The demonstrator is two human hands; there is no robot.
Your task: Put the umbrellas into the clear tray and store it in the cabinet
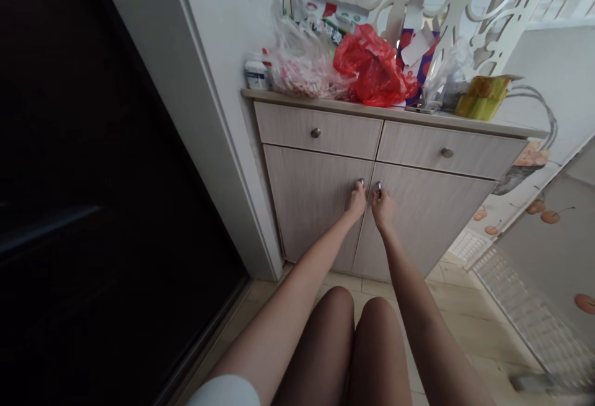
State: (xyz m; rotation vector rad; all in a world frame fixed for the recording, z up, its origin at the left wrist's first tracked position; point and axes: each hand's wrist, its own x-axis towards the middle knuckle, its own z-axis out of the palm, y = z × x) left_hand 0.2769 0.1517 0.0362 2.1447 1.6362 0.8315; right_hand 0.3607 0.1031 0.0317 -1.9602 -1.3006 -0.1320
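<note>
**Both hands on cabinet knobs, doors not opened yet**

Crouched in front of pale wood-grain two-door floor cabinet. Gripping left round metal knob with left hand, fingers closed together around it. Same on the other side: gripping right round metal knob with right hand, fingers clamped on it. Knobs side by side at the centre seam, hands just beside each other.

Status, judging from the view:
- Done: reached, both knobs grabbed.
- Not done: nothing opened. Left grey-beige door panel and right grey-beige door panel flush with the frame, no gap visible at the seam. Contents unseen. Very start of the job.

Surroundings:
- Two shallow wood-grain drawers above, both shut.
- On beige countertop: crumpled red plastic bag, clear plastic bag with red print just left of it, yellow-green packet at the right end.
- Dark sliding door to the left, well apart from the hands.
- Bare knees below, over beige tiled floor.
</note>
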